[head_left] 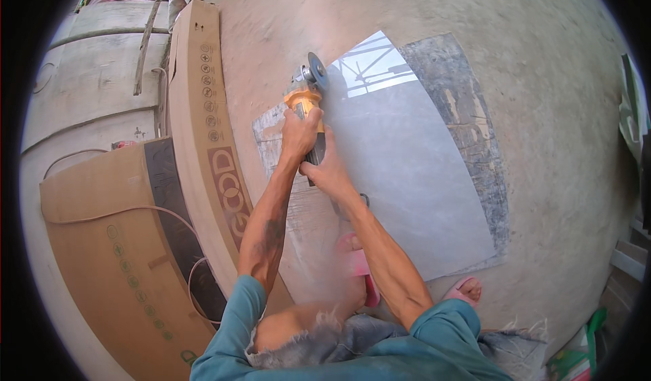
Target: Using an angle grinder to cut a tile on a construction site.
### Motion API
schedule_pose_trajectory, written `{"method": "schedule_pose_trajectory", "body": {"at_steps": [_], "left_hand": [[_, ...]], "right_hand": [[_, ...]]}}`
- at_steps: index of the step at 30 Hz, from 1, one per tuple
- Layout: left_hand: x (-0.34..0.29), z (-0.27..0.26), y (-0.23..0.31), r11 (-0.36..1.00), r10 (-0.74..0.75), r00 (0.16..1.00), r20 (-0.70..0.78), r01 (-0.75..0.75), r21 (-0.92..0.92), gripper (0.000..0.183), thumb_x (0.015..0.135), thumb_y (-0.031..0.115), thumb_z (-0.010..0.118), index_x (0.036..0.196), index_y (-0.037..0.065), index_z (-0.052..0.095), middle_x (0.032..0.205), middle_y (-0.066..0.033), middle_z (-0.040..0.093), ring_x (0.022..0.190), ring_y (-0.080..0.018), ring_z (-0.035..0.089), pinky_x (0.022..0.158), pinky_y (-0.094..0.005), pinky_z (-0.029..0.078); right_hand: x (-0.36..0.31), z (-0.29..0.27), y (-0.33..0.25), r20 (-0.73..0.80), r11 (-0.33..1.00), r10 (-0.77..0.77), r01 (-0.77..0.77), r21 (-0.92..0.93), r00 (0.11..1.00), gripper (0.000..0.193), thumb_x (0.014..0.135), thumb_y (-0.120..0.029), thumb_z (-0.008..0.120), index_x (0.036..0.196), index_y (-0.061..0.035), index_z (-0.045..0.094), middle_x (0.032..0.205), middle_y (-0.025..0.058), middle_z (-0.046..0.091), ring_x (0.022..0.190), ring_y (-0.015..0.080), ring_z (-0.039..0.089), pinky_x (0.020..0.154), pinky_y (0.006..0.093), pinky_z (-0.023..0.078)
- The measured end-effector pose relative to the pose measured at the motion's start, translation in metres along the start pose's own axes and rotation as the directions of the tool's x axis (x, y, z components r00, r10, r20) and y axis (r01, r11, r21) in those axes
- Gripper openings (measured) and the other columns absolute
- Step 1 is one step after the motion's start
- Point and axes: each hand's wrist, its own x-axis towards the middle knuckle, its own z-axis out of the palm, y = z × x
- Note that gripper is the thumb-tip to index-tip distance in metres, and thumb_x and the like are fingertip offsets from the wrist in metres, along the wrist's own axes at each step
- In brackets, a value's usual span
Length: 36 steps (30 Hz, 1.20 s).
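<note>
Both my hands hold an angle grinder with a yellow-orange head and a dark body. My left hand is wrapped round it just behind the head, and my right hand grips the dark rear part. A round cutting disc stands nearly upright at the grinder's far end, by the far left edge of a glossy grey tile. Whether the disc touches the tile I cannot tell. Beneath the tile lies a worn, scuffed board, which sticks out on both sides.
Long cardboard boxes lie along the left, with a thin cable running over another brown carton. A wooden stick leans on pale panels behind them. My feet wear pink sandals near the tile's near edge. Stacked pieces line the right.
</note>
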Motion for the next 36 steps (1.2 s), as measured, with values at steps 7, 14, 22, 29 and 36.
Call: {"method": "schedule_pose_trajectory", "body": {"at_steps": [7,14,22,29,36], "left_hand": [[-0.003,-0.001,-0.007,1.000,0.007,1.000,-0.014,-0.007,0.001,0.088,0.078,0.049,0.066,0.130,-0.019,0.043,0.115,-0.0360,0.064,0.102,-0.0430,0.067,0.090,-0.0436,0.052],[-0.016,-0.001,0.008,0.999,-0.024,1.000,-0.008,0.024,-0.021,0.091,0.078,0.048,0.065,0.133,-0.020,0.041,0.117,-0.0382,0.063,0.102,-0.0440,0.068,0.090,-0.0455,0.053],[-0.016,-0.004,0.002,0.997,-0.073,0.997,0.020,0.073,0.022,0.097,0.079,0.048,0.064,0.140,-0.021,0.034,0.122,-0.0407,0.060,0.108,-0.0462,0.067,0.095,-0.0463,0.053],[-0.019,-0.001,0.005,0.996,-0.079,0.997,0.022,0.078,0.032,0.098,0.080,0.048,0.064,0.141,-0.021,0.032,0.124,-0.0405,0.059,0.108,-0.0462,0.067,0.097,-0.0462,0.052],[-0.020,0.001,-0.001,0.998,-0.063,0.998,0.012,0.063,0.025,0.097,0.081,0.050,0.064,0.141,-0.020,0.034,0.123,-0.0401,0.061,0.108,-0.0467,0.067,0.096,-0.0468,0.053]], "right_hand": [[-0.009,0.002,-0.004,-0.029,0.999,0.023,-0.024,-0.035,0.999,0.105,0.075,-0.023,0.074,0.160,-0.0051,0.015,0.103,0.0265,0.070,0.083,0.0350,0.073,0.074,0.0412,0.057],[-0.005,0.001,0.004,-0.047,0.999,-0.043,0.043,0.010,0.998,0.105,0.073,-0.020,0.075,0.159,-0.0045,0.018,0.109,0.0253,0.068,0.091,0.0325,0.072,0.076,0.0395,0.056],[-0.019,0.002,-0.021,0.023,0.994,0.101,-0.101,0.027,0.995,0.098,0.076,-0.006,0.076,0.156,0.0010,0.019,0.130,0.0180,0.055,0.113,0.0247,0.061,0.092,0.0355,0.053],[-0.016,0.000,-0.003,-0.043,0.998,0.055,-0.055,0.003,0.998,0.103,0.072,-0.020,0.076,0.158,-0.0081,0.022,0.104,0.0218,0.069,0.089,0.0315,0.071,0.078,0.0401,0.056],[-0.018,0.000,0.004,-0.033,0.999,0.039,-0.040,-0.018,0.999,0.104,0.071,-0.021,0.076,0.158,-0.0076,0.022,0.103,0.0213,0.070,0.088,0.0315,0.071,0.077,0.0392,0.056]]}}
